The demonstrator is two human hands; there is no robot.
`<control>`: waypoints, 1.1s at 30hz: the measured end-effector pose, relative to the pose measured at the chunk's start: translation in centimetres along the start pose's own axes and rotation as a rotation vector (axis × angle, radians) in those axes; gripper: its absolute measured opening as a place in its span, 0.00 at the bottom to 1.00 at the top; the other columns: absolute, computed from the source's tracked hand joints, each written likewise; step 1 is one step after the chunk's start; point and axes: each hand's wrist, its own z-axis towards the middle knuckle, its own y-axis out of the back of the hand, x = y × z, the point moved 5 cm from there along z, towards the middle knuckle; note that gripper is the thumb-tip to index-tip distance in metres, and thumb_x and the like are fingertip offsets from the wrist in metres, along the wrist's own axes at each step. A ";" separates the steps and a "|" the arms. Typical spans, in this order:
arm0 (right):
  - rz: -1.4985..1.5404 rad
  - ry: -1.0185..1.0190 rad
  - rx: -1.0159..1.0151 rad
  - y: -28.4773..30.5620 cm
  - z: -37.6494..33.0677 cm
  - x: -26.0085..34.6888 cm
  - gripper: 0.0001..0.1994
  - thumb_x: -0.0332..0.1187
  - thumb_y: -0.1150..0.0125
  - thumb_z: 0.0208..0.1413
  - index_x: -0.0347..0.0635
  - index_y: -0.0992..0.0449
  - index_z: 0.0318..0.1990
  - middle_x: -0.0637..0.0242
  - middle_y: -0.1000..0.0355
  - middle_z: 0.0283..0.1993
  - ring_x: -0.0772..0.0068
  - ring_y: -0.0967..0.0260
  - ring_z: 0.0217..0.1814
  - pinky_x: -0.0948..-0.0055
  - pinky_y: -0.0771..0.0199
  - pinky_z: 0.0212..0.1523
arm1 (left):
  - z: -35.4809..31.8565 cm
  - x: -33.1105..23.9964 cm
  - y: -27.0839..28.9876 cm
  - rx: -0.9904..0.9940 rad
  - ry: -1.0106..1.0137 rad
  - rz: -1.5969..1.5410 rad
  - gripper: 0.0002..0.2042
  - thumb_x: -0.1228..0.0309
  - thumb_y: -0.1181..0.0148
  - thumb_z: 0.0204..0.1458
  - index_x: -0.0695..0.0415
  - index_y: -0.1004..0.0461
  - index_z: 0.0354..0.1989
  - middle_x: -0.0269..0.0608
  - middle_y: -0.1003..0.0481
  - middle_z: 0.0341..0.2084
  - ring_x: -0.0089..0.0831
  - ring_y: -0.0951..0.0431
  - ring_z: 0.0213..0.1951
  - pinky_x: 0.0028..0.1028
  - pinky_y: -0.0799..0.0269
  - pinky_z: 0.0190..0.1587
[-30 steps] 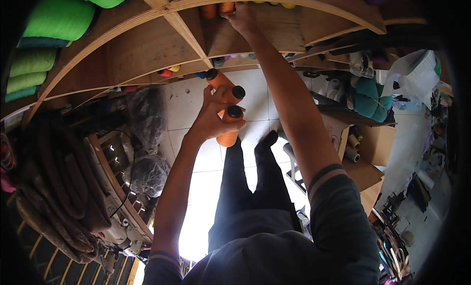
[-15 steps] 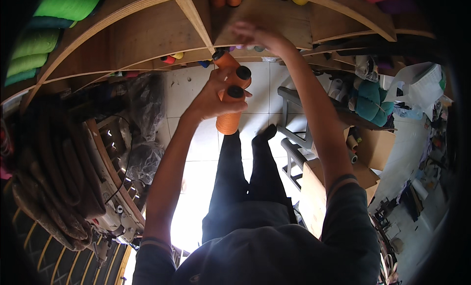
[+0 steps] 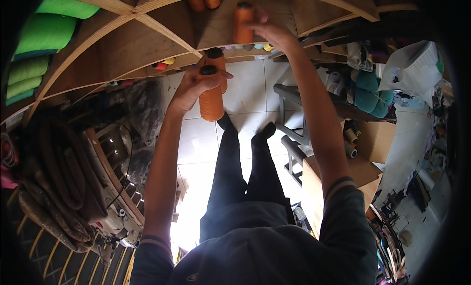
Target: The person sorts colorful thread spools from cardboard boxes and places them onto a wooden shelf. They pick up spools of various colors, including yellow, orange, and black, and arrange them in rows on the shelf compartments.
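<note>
My left hand is closed around two orange thread spools, held upright side by side in front of the shelf edge. The nearer orange spool has a black top and hides part of the farther orange spool. Farther up and to the right, my right hand grips a third orange spool inside an open shelf compartment. Its fingers are slightly blurred against the spool's right side; whether the spool's base touches the board cannot be made out.
Wooden shelving curves across the top, with orange spools at the back and green spools on the left. A grey stool and an open cardboard box stand right. Brown cloth hangs left, beside a machine.
One of three spools from my left hand is now in my right hand, at the shelf compartment. My left hand has shifted left with the other two.
</note>
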 end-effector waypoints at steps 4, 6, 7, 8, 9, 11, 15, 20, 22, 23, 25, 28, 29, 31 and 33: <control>-0.109 0.438 -0.249 1.3 4.3 0.9 0.18 0.36 0.38 0.54 0.38 0.30 0.49 0.62 0.28 0.44 0.67 0.30 0.47 0.66 0.30 0.48 | -0.2 1.5 -0.7 0.019 0.042 0.017 0.26 0.66 0.36 0.42 0.59 0.35 0.51 0.44 0.22 0.39 0.27 0.25 0.38 0.31 0.29 0.46; -0.247 0.455 -0.311 1.2 6.2 0.7 0.18 0.36 0.38 0.53 0.38 0.30 0.49 0.62 0.28 0.45 0.67 0.30 0.48 0.66 0.30 0.48 | -0.3 2.0 -0.9 0.031 0.060 0.018 0.25 0.67 0.37 0.42 0.59 0.35 0.51 0.44 0.22 0.38 0.28 0.25 0.38 0.31 0.29 0.47; -0.299 0.452 -0.327 1.0 7.1 0.7 0.18 0.36 0.38 0.53 0.38 0.30 0.49 0.62 0.28 0.45 0.67 0.30 0.48 0.66 0.30 0.48 | -0.4 2.0 -1.0 0.032 0.070 0.017 0.25 0.68 0.37 0.42 0.59 0.35 0.51 0.44 0.22 0.38 0.28 0.25 0.38 0.32 0.30 0.47; -0.341 0.447 -0.343 0.8 7.6 0.6 0.18 0.35 0.38 0.53 0.39 0.31 0.49 0.62 0.28 0.45 0.68 0.30 0.48 0.66 0.30 0.48 | -0.4 2.0 -1.1 0.035 0.079 0.016 0.25 0.69 0.37 0.42 0.59 0.35 0.51 0.44 0.22 0.38 0.28 0.25 0.39 0.32 0.30 0.47; -0.377 0.443 -0.349 0.6 8.3 0.4 0.18 0.35 0.38 0.53 0.39 0.31 0.50 0.62 0.28 0.45 0.68 0.30 0.48 0.66 0.30 0.48 | -0.4 1.9 -1.2 0.032 0.072 0.007 0.25 0.70 0.37 0.42 0.59 0.36 0.51 0.44 0.23 0.38 0.28 0.25 0.39 0.32 0.30 0.47; -0.433 0.432 -0.364 0.5 9.2 0.0 0.18 0.35 0.38 0.53 0.39 0.31 0.50 0.63 0.28 0.45 0.68 0.31 0.48 0.66 0.30 0.48 | -0.4 1.6 -1.4 0.028 0.058 -0.012 0.26 0.71 0.37 0.41 0.58 0.36 0.52 0.44 0.23 0.39 0.28 0.25 0.40 0.33 0.30 0.47; -0.500 0.418 -0.362 0.1 10.3 -0.9 0.19 0.35 0.38 0.53 0.39 0.31 0.50 0.63 0.29 0.45 0.69 0.31 0.48 0.66 0.30 0.48 | -0.5 1.7 -0.7 0.042 0.069 0.004 0.27 0.73 0.37 0.42 0.59 0.37 0.53 0.44 0.23 0.38 0.29 0.24 0.42 0.33 0.30 0.47; -0.540 0.412 -0.350 -0.3 10.7 -2.0 0.20 0.34 0.37 0.52 0.39 0.31 0.51 0.63 0.29 0.46 0.70 0.31 0.48 0.67 0.30 0.47 | -0.7 1.7 0.2 0.025 0.042 0.005 0.28 0.73 0.37 0.42 0.60 0.38 0.54 0.43 0.23 0.37 0.29 0.24 0.43 0.33 0.30 0.47; -0.551 0.402 -0.350 -0.1 10.6 -2.3 0.20 0.34 0.37 0.52 0.39 0.32 0.51 0.63 0.29 0.46 0.70 0.31 0.48 0.67 0.30 0.47 | -0.7 1.6 0.2 0.029 0.022 -0.011 0.29 0.72 0.37 0.41 0.60 0.38 0.55 0.43 0.23 0.37 0.29 0.24 0.42 0.32 0.31 0.47; -0.552 0.399 -0.348 0.1 10.4 -2.4 0.20 0.34 0.37 0.52 0.39 0.32 0.52 0.63 0.29 0.46 0.70 0.31 0.48 0.67 0.30 0.47 | -0.6 1.6 0.1 0.033 0.012 -0.018 0.29 0.71 0.36 0.41 0.60 0.38 0.55 0.43 0.23 0.37 0.30 0.24 0.42 0.32 0.31 0.48; -0.540 0.399 -0.347 0.5 9.9 -2.6 0.20 0.34 0.37 0.52 0.39 0.32 0.52 0.63 0.29 0.46 0.71 0.31 0.49 0.67 0.30 0.47 | -0.5 1.6 0.3 0.053 -0.020 -0.010 0.28 0.67 0.37 0.42 0.62 0.36 0.55 0.44 0.24 0.39 0.30 0.24 0.43 0.32 0.31 0.49; -0.411 0.380 -0.313 -0.2 6.1 -2.5 0.21 0.34 0.37 0.52 0.39 0.32 0.52 0.63 0.29 0.46 0.71 0.32 0.49 0.67 0.30 0.47 | -0.5 2.0 0.6 0.009 -0.124 -0.067 0.27 0.61 0.40 0.44 0.64 0.30 0.51 0.46 0.25 0.45 0.31 0.26 0.47 0.33 0.33 0.52; -0.416 0.311 -0.321 -1.4 3.6 -1.8 0.24 0.30 0.34 0.50 0.41 0.33 0.55 0.66 0.31 0.50 0.76 0.34 0.52 0.70 0.30 0.49 | -0.5 2.0 0.8 -0.025 -0.168 -0.100 0.26 0.59 0.41 0.44 0.65 0.28 0.50 0.47 0.26 0.47 0.31 0.27 0.49 0.33 0.34 0.53; -0.108 0.051 0.060 -2.7 0.2 -3.4 0.23 0.34 0.36 0.51 0.40 0.32 0.55 0.66 0.27 0.38 0.76 0.31 0.46 0.74 0.30 0.46 | -0.3 2.1 1.0 -0.081 -0.092 -0.202 0.25 0.57 0.42 0.45 0.65 0.25 0.47 0.47 0.28 0.50 0.32 0.30 0.52 0.33 0.36 0.55; -0.021 -0.100 0.375 -5.2 -3.4 -3.9 0.24 0.35 0.38 0.53 0.40 0.33 0.56 0.68 0.29 0.37 0.78 0.31 0.46 0.74 0.29 0.44 | 0.2 0.9 0.7 -0.110 -0.136 -0.205 0.23 0.57 0.43 0.46 0.63 0.23 0.45 0.45 0.28 0.51 0.32 0.30 0.53 0.33 0.38 0.57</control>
